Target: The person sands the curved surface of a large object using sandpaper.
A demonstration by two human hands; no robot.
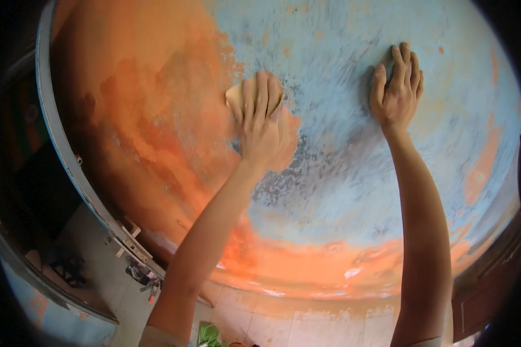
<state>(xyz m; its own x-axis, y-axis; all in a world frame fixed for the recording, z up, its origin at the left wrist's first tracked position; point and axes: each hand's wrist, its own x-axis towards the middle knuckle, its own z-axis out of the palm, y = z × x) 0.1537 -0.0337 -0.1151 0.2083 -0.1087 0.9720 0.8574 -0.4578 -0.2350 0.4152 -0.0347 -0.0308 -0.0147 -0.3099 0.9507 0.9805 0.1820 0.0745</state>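
Observation:
My left hand (259,124) presses a tan piece of sandpaper (234,99) flat against a large curved panel (341,75). The paper's edges stick out on both sides of the fingers. Underneath, orange filler meets worn blue-grey paint, with dark speckled patches (298,168) just below and right of the hand. Higher up and to the right, my right hand (396,92) rests on the blue area, fingers stretched upward and holding nothing. Its fingertips look dusty.
A grey-blue metal edge (61,130) curves down the panel's left side, beside a dark opening. Small tools or parts (145,274) lie low on the left. Pale floor tiles (266,329) and a green item (209,334) show below. A dark reddish-brown surface (486,295) stands at right.

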